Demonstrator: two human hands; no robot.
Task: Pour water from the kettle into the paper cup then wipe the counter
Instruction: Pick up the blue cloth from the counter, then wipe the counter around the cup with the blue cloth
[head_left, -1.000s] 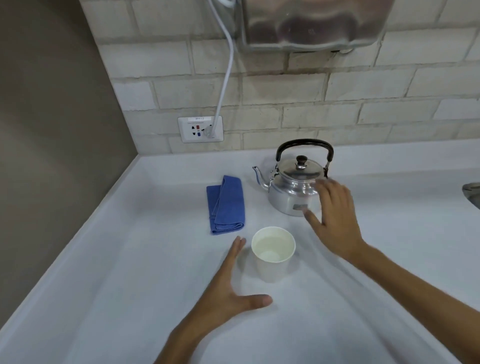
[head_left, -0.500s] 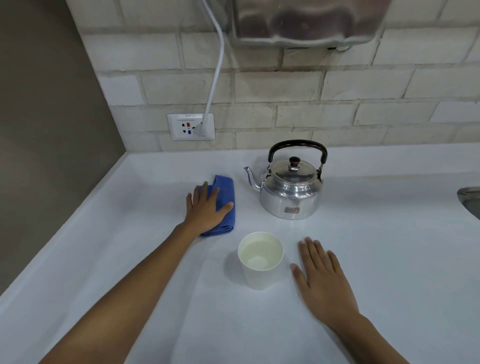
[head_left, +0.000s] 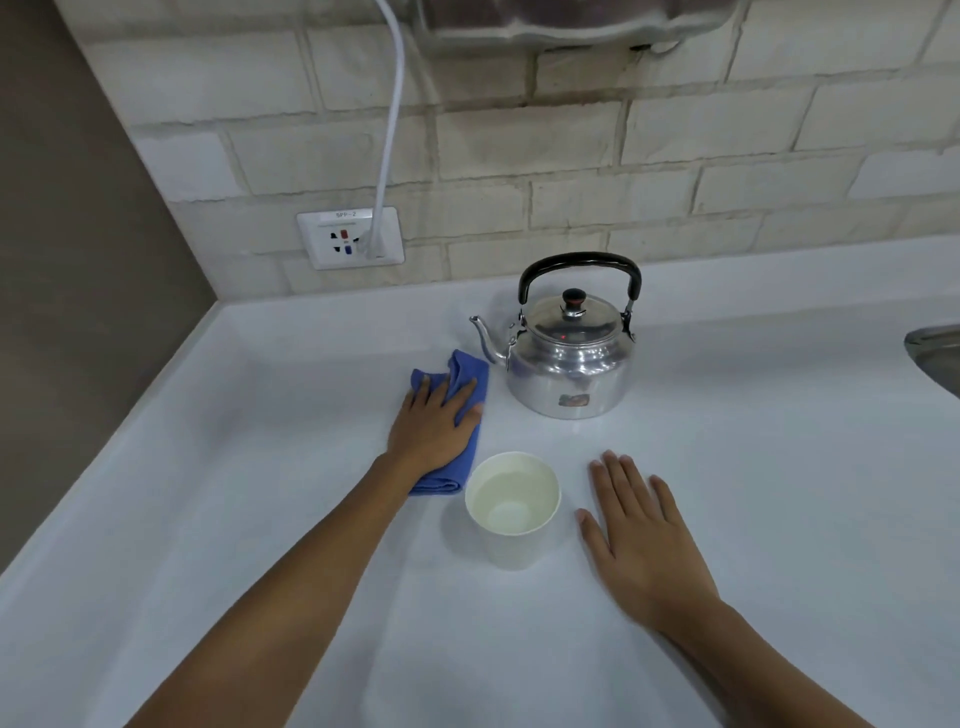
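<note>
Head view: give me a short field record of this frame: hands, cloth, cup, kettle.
left hand: rests on the blue cloth
right hand: flat on the counter, right of the paper cup
paper cup: upright, water inside
kettle: upright behind the cup, lid on, spout toward the cloth
stage: pouring looks done; wiping comes next

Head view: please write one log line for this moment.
left hand: rests on blue cloth | right hand: flat on counter | paper cup: holds water
</note>
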